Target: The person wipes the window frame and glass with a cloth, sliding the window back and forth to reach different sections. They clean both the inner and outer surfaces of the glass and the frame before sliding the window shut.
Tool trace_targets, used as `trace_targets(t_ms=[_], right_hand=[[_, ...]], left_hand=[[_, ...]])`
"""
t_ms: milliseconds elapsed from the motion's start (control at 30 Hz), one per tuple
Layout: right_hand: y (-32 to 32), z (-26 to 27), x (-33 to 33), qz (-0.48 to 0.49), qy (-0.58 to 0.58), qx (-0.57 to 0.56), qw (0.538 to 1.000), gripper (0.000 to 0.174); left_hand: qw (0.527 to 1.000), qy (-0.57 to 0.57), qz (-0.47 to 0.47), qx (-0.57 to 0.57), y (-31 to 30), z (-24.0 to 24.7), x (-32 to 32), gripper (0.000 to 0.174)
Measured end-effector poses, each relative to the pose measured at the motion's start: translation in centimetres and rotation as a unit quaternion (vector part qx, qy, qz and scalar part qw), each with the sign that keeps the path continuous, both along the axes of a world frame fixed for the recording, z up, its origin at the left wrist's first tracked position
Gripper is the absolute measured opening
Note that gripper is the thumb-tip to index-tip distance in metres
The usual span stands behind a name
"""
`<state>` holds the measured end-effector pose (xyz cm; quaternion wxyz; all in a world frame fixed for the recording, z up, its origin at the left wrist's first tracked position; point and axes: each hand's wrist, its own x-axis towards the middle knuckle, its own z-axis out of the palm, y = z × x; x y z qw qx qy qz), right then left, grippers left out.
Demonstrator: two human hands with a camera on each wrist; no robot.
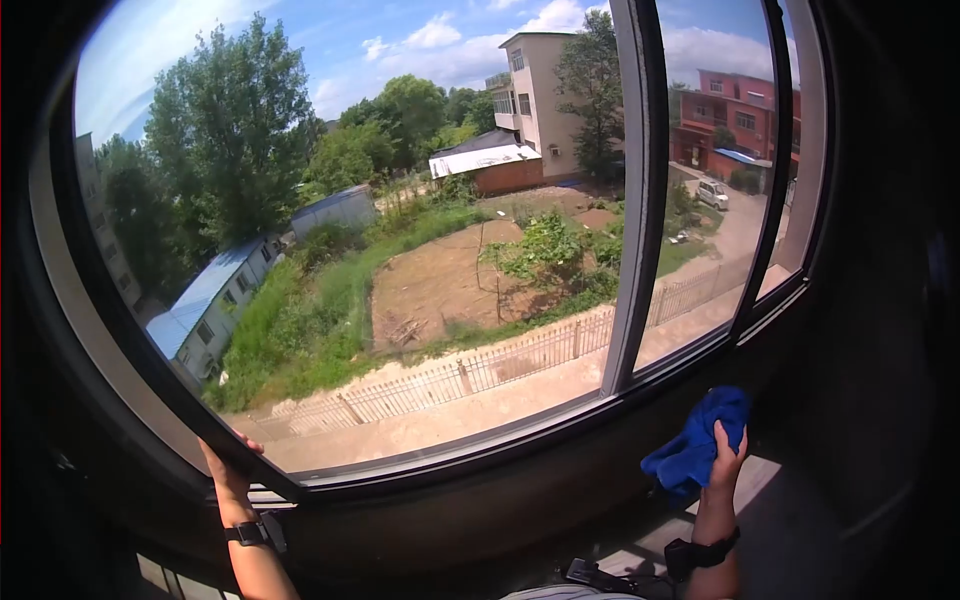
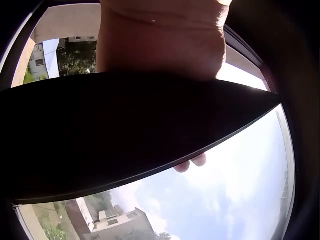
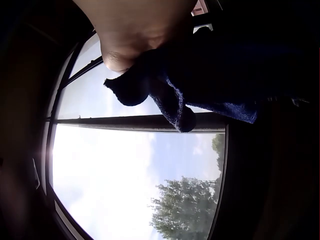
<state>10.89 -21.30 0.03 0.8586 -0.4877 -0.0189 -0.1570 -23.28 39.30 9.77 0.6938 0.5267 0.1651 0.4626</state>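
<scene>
At the lower left of the head view, my left hand (image 1: 229, 462) grips the dark frame (image 1: 120, 318) of a window pane. The left wrist view shows the palm side of the hand (image 2: 160, 40) at one side of this frame (image 2: 125, 130), and two fingertips (image 2: 182, 166) coming past its far edge. My right hand (image 1: 728, 460) holds a bunched blue cloth (image 1: 690, 457) below the window's right part, its thumb lying over the fabric. Seen from the right wrist, the cloth (image 3: 172, 97) hangs in folds from the hand (image 3: 145, 25), whose fingers are hidden.
A dark upright bar (image 1: 640, 220) divides the wide window, and a sill track (image 1: 460, 447) runs along its bottom. Outside lie a fence (image 1: 465, 376), a garden plot, trees and buildings. A sunlit patch (image 1: 755, 480) lies below the right hand. Both wrists wear strapped devices.
</scene>
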Motion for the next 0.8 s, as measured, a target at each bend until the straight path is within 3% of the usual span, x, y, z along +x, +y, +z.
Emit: trace_targets(t_ms=[100, 233, 300, 400, 667, 767, 800], right_hand=[[1.2, 1.3, -1.7, 0.03, -0.077, -0.093, 0.992, 0.052], [3.7, 3.2, -4.3, 0.095, -0.114, -0.126, 0.981, 0.054], [5.5, 7.9, -6.8, 0.15, -0.15, -0.148, 0.966, 0.05], [7.9, 10.8, -9.0, 0.18, -0.217, -0.201, 0.938, 0.049], [17.3, 14.6, -15.2, 0.302, -0.305, -0.178, 0.885, 0.054], [21.1, 17.7, -18.9, 0.44, -0.221, -0.141, 0.859, 0.062], [22.7, 17.8, -19.8, 0.435, -0.246, -0.143, 0.854, 0.062]], left_hand=[[0.999, -0.01, -0.032, 0.018, -0.9, 0.7, 0.7, 0.068], [0.997, 0.001, -0.066, 0.048, -2.2, 1.4, 1.1, 0.071], [0.994, -0.005, -0.087, 0.064, -2.2, 1.7, 1.4, 0.072], [0.992, -0.022, -0.109, 0.051, -2.2, 1.9, 1.5, 0.075], [0.95, 0.022, -0.295, 0.099, -0.5, 2.3, 0.8, 0.072], [0.924, 0.021, -0.363, 0.119, -0.2, 2.6, 1.3, 0.071], [0.919, 0.021, -0.375, 0.117, -0.1, 2.6, 1.4, 0.071]])
